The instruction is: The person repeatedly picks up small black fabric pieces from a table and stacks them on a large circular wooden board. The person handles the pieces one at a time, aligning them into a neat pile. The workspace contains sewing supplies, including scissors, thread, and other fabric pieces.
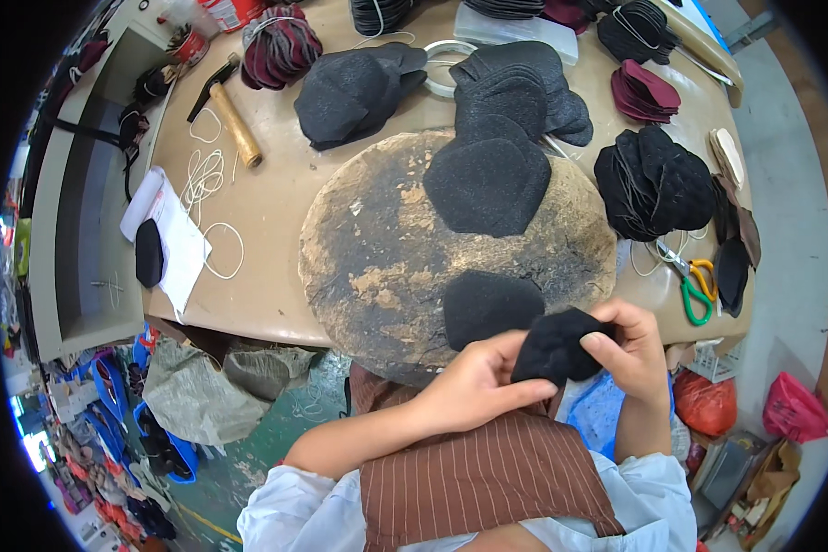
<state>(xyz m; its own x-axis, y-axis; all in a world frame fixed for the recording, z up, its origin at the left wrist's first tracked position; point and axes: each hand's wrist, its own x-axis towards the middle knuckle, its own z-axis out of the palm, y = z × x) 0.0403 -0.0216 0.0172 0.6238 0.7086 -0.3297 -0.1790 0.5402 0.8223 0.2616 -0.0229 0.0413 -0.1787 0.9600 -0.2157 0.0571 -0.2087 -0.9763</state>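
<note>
A small black fabric piece [554, 348] is stretched between my two hands, just above the near edge of a worn round wooden block [359, 285]. My left hand [477, 379] grips its left side with the thumb along the lower edge. On the right edge, my right hand [631, 353] pinches it between thumb and fingers. Beneath and behind it, a flat black cut piece [489, 308] lies on the block. Farther back, a fanned row of black cut pieces [488, 184] runs from the block onto the table.
Scissors [695, 293] with green and orange handles lie right of the block, near a tied black fabric bundle [653, 184]. Maroon pieces [645, 92] sit beyond. At left are a wooden-handled tool [236, 127], white cord [202, 179] and paper [177, 253].
</note>
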